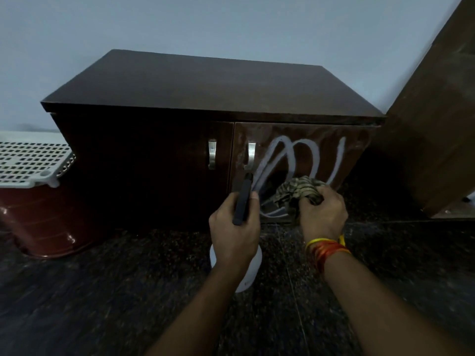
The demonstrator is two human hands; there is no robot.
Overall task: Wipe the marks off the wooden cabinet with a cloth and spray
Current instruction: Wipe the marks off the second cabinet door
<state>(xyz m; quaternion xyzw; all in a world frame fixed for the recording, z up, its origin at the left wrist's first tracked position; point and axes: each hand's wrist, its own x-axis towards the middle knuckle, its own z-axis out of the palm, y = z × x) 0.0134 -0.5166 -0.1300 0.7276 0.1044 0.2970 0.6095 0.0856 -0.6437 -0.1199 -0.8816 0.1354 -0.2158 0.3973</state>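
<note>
A low wooden cabinet point(205, 91) with a dark flat top stands against a pale wall on a dark speckled floor point(102, 291); a taller wooden panel point(437, 124) leans in at the right edge of the view, and a brown bin with a white perforated lid point(30, 160) sits beside the cabinet's left side. The cabinet front has two doors, each with a metal handle near the central seam. The left door point(154, 163) looks clean; the right door point(295, 155) carries the looping white marks point(305, 152), which run from beside its handle point(250, 155) to near its right edge and down toward its bottom edge, with a pale haze around them. The left hand point(235, 227) is closed around a spray bottle point(240, 276), its white body showing below the wrist and its black head aimed at the lower left of the right door. The right hand point(322, 211), with coloured threads at the wrist, clutches a bunched striped cloth point(295, 191) pressed to the door's lower part, over the bottom of the loops. Most of the marks remain, so wiping appears barely begun. Likely faults: the nozzle is so close to the cloth hand that a spray could wet the fingers rather than the marks; a tightly wadded cloth may smear the white into the haze instead of lifting it; runoff could drip onto the floor.
</note>
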